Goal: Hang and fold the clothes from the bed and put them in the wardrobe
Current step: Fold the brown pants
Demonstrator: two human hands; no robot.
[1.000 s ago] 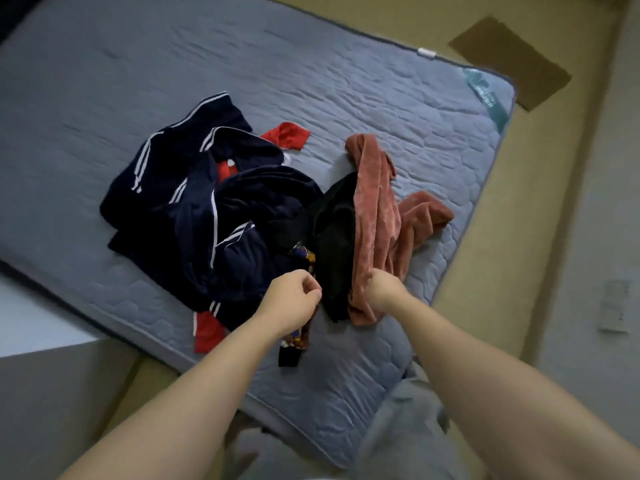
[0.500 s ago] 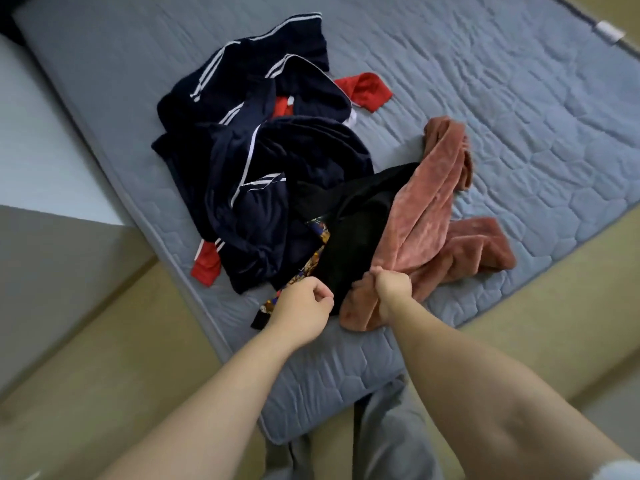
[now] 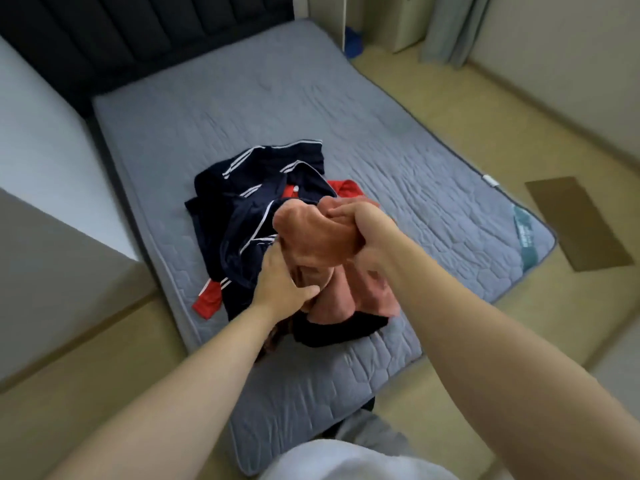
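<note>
The mattress (image 3: 311,109) has the headboard (image 3: 138,39) standing at its far end and a wall (image 3: 34,133) along its left side. The floor (image 3: 450,98) runs along its right side. A heap of clothes (image 3: 221,216) lies on the mattress, in the near half toward its left edge. A track jacket (image 3: 263,168) lies over the heap's far part. Above the heap's right part, the left hand (image 3: 280,282) and the right hand (image 3: 367,230) hold a lifted garment (image 3: 311,237) off the mattress, the right hand higher. A flat mat (image 3: 578,223) lies on the floor just right of the mattress's right corner. A curtain (image 3: 453,26) hangs beyond the mattress's far right corner.
</note>
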